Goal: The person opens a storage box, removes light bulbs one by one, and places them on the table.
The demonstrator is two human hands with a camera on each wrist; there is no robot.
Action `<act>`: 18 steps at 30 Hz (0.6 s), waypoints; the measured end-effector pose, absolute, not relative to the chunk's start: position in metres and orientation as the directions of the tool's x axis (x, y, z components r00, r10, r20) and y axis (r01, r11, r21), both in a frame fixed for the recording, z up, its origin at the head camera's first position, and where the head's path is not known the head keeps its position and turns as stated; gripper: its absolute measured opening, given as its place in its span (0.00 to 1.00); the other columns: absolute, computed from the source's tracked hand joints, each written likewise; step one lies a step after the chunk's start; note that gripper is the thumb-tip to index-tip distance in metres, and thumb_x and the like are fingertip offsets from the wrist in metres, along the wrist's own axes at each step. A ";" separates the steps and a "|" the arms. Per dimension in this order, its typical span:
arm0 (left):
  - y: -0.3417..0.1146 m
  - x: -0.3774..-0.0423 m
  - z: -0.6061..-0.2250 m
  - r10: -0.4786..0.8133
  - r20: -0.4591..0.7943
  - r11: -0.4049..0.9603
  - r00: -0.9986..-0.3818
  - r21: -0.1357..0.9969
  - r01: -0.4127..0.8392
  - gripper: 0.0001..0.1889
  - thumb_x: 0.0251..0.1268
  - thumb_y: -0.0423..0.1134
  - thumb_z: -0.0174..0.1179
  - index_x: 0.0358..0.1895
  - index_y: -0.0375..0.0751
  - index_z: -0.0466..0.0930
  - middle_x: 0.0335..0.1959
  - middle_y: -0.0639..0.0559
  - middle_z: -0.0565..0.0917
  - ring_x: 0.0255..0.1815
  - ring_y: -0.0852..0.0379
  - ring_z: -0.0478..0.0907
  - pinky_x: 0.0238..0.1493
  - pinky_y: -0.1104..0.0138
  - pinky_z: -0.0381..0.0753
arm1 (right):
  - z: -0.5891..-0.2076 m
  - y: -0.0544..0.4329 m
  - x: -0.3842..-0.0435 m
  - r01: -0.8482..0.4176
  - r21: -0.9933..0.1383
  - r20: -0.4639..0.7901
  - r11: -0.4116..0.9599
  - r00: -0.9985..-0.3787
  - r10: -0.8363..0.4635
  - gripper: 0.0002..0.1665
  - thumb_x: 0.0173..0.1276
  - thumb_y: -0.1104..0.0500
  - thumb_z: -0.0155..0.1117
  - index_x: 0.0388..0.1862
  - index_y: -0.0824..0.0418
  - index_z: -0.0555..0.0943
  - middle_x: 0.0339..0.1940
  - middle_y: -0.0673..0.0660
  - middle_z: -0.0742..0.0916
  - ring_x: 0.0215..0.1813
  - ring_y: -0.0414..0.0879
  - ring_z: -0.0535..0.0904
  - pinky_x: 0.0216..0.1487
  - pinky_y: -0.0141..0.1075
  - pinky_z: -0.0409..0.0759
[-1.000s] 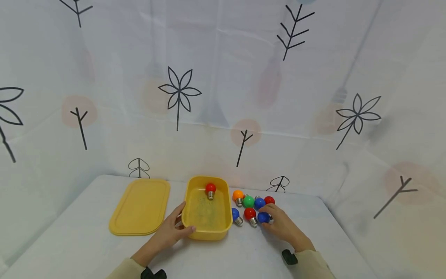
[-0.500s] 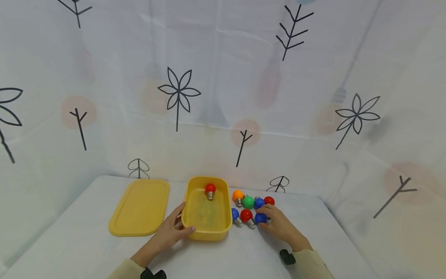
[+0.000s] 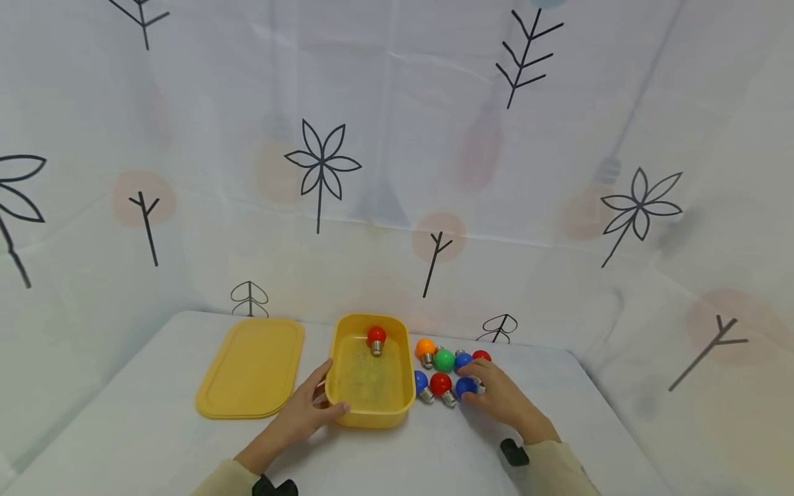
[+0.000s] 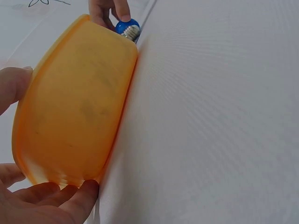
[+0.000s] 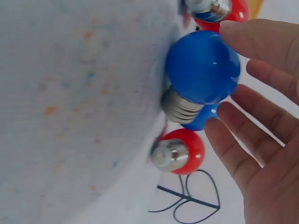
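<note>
My left hand (image 3: 305,412) grips the near left corner of a yellow plastic tub (image 3: 373,417), thumb at the front and fingers along the side. Inside the tub, toward its far end, lies one red light bulb (image 3: 376,336). To the right of the tub, my right hand (image 3: 501,398) holds a blue light bulb (image 3: 466,387) low at the table, with its thumb and fingers around the globe. The right wrist view shows the metal screw base of this blue bulb (image 5: 203,67). Just left of it lies another red bulb (image 3: 441,384), close by.
More bulbs lie clustered beside the tub: an orange bulb (image 3: 425,347), a green bulb (image 3: 444,360), further blue ones and a red bulb (image 3: 481,355). A yellow lid (image 3: 251,368) lies flat at left. A patterned cloth (image 3: 372,262) hangs behind the white table.
My right hand and the blue bulb have shifted slightly left. The red bulb beside it has moved a little left too. My left hand and the tub have stayed in place.
</note>
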State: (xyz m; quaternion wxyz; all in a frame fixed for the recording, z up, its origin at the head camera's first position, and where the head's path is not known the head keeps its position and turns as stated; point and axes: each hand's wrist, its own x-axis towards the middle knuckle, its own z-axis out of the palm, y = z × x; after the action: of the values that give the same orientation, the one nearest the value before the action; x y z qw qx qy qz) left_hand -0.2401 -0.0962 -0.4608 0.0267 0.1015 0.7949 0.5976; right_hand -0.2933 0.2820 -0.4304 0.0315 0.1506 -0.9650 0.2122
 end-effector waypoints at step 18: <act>-0.096 -0.241 -0.460 0.181 0.070 0.267 -0.981 0.956 0.117 0.50 0.54 0.45 0.71 0.76 0.43 0.49 0.74 0.41 0.55 0.70 0.38 0.61 0.62 0.54 0.72 | -0.388 0.233 -0.314 -0.444 -0.313 0.198 0.840 -0.895 -0.399 0.28 0.59 0.47 0.71 0.58 0.51 0.78 0.56 0.48 0.78 0.59 0.48 0.73 0.61 0.50 0.74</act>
State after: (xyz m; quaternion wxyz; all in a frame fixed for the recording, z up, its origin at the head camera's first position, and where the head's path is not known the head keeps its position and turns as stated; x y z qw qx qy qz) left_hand -0.2405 -0.0961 -0.4595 0.0266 0.0936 0.7956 0.5979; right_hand -0.3139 0.2326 -0.3876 0.0623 0.2201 -0.9571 0.1779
